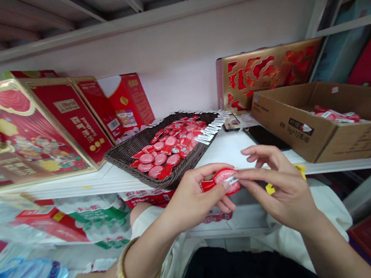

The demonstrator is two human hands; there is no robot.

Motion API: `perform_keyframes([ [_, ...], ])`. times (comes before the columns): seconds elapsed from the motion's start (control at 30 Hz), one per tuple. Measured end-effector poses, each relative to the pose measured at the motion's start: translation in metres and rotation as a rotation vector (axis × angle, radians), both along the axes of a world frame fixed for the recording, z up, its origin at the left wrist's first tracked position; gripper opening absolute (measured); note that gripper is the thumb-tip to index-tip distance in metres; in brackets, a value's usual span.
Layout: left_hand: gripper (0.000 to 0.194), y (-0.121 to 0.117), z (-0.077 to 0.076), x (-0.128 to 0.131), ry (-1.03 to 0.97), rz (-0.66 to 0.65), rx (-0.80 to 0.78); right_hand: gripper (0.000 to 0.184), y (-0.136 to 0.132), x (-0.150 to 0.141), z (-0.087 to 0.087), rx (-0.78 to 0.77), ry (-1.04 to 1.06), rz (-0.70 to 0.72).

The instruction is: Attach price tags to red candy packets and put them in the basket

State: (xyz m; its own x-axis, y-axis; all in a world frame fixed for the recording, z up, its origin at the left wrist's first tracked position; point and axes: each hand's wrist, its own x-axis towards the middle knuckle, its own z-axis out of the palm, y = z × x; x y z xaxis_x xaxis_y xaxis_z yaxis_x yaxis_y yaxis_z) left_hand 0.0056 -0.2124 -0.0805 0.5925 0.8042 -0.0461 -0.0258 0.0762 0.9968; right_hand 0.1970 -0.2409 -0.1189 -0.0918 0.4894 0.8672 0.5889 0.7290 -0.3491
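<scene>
Left hand (195, 198) pinching red round sachet (226, 182), right hand (278, 186) fingertips on its barcode label, above white shelf (123, 177), wicker basket of sachets (146, 148) just far-left

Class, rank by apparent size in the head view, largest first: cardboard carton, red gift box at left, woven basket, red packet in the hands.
1. Red gift box and cardboard carton: too alike to rank.
2. Woven basket.
3. Red packet, smallest, though it sits nearest the camera.

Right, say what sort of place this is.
Likely a shop's storeroom: white shelving holds red-and-gold gift boxes, a wicker basket of red packets, and an open cardboard carton.
</scene>
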Motion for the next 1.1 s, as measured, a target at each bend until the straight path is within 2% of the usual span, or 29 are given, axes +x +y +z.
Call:
perform_keyframes([
  [0.07, 0.041, -0.001, -0.002, 0.000, 0.007, 0.006, 0.024, 0.022, -0.001, -0.001, -0.003, -0.004, 0.022, -0.017],
  [0.27, 0.036, -0.005, -0.005, 0.004, 0.068, 0.054, 0.077, 0.032, -0.002, -0.003, -0.013, -0.165, 0.141, 0.105],
  [0.43, 0.034, -0.005, -0.011, 0.008, 0.046, 0.078, 0.059, 0.023, 0.000, -0.006, -0.017, -0.256, 0.331, 0.172],
  [0.67, 0.040, -0.007, -0.016, 0.011, 0.017, 0.103, 0.007, 0.012, 0.003, -0.011, -0.021, -0.440, 0.511, 0.170],
  [0.77, 0.044, -0.007, -0.020, 0.011, -0.087, 0.101, -0.045, 0.012, 0.004, -0.012, -0.022, -0.456, 0.585, 0.192],
  [0.9, 0.043, -0.009, -0.028, 0.014, -0.211, 0.167, -0.076, 0.013, 0.005, -0.012, -0.022, -0.454, 0.639, 0.217],
  [1.1, 0.036, -0.011, -0.033, 0.020, -0.197, 0.224, -0.035, 0.016, 0.004, -0.012, -0.024, -0.457, 0.634, 0.216],
])
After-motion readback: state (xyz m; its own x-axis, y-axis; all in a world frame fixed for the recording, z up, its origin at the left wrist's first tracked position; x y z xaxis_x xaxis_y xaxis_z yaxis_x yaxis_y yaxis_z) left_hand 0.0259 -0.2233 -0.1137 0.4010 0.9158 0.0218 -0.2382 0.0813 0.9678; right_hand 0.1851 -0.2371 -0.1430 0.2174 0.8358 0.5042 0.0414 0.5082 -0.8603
